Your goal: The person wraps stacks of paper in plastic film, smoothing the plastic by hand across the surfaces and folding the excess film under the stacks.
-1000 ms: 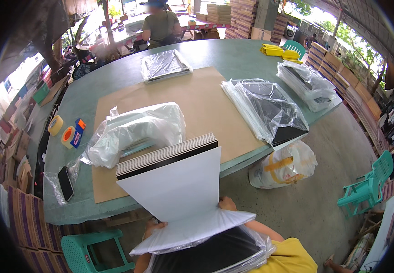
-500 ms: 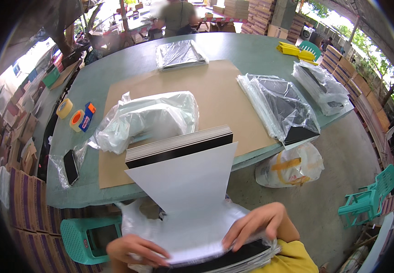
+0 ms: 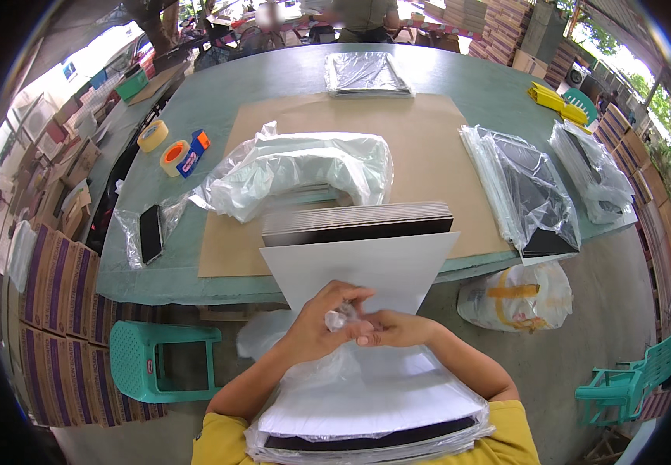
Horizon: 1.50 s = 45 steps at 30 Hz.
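- I see my left hand [image 3: 321, 322] with the fingers curled in, closed on a small crumpled bit of clear plastic [image 3: 338, 318] at the middle of the view.
- My right hand [image 3: 391, 328] is also closed, the fingertips pinching the same plastic from the right side; the two hands touch each other there.
- This plastic is the loose far end of a clear bag [image 3: 366, 395] that wraps a flat stack of boards [image 3: 370, 407] on my lap, at the near edge of the view.
- The wrapped stack is white on top with a dark edge on the near side. Its long axis goes left to right, and the open end of the bag points far, toward the table [image 3: 273, 85].
- Just behind my hands a white sheet [image 3: 366, 263] hangs over the near edge of the table, and a second stack [image 3: 357, 223] of dark-edged boards lies above it, also long from left to right.
- Farther on the brown cardboard [image 3: 420, 147] there is a big crumpled plastic cover [image 3: 296, 170].
- To the right lie bagged dark boards [image 3: 529, 190], pointing far to near.
- On the left of the table I see two tape rolls [image 3: 163, 147] and a phone [image 3: 150, 232] in a plastic sleeve.
- A green stool [image 3: 157, 356] stands on the floor at my left, and a tied white sack [image 3: 515, 296] at my right.
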Each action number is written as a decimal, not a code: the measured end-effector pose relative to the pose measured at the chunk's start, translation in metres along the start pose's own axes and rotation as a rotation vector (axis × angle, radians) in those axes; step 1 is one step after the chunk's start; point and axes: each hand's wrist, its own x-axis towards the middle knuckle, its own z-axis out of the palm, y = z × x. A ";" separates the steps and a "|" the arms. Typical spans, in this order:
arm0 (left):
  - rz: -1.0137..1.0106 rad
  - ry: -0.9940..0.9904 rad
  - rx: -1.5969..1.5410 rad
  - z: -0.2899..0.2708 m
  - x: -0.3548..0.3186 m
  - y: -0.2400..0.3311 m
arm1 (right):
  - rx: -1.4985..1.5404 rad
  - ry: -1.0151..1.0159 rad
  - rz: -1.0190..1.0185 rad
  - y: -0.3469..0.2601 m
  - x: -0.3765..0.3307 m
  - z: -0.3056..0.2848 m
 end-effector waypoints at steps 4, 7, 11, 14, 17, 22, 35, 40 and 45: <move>0.063 0.087 -0.225 -0.011 -0.002 0.007 | 0.512 0.208 -0.256 -0.018 0.005 0.000; -0.040 0.160 -0.545 -0.025 -0.011 -0.009 | 0.584 0.161 -0.255 0.000 -0.010 -0.009; 0.019 0.146 -0.485 -0.016 -0.007 -0.008 | 0.147 -0.024 -0.186 -0.004 -0.010 -0.003; 0.085 -0.069 -0.228 -0.001 -0.002 -0.003 | -0.031 0.066 -0.182 -0.023 0.001 0.009; 0.182 -0.060 -0.220 -0.010 -0.004 0.002 | 0.101 0.203 -0.069 -0.032 0.008 0.006; 0.065 0.187 -0.257 -0.019 -0.014 -0.003 | 0.534 0.199 -0.169 -0.015 0.013 0.011; 0.095 0.210 0.015 -0.008 -0.007 0.005 | 0.682 0.449 -0.273 -0.018 0.003 0.010; -0.043 0.070 0.058 -0.012 -0.021 -0.012 | 1.037 0.440 -0.407 -0.004 0.001 0.007; -0.068 0.583 -0.341 -0.059 -0.064 -0.051 | 1.384 0.608 -0.516 0.008 -0.034 -0.023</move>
